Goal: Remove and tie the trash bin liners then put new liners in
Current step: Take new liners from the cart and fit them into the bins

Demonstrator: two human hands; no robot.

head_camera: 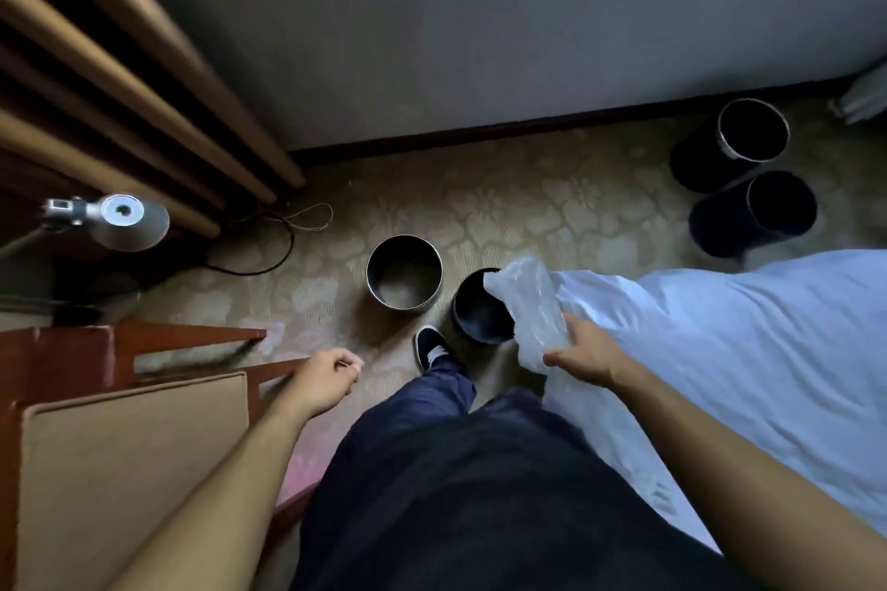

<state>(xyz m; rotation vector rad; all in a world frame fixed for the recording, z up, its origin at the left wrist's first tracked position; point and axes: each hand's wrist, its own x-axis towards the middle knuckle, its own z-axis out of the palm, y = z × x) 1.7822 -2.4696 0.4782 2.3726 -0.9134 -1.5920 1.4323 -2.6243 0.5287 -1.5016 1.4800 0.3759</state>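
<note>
Right grip [583,353] clutches crumpled clear liner [533,300] over dark bin [475,319]; left grip [331,374] loosely curled, empty

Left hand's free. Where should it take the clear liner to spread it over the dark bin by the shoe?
Probably pinch the liner at its free end, the crumpled part over the rim of the dark bin, away from the right hand gripping the other end. Bring the left hand in from the left, past the shoe; the bedding crowds the right side.
</note>
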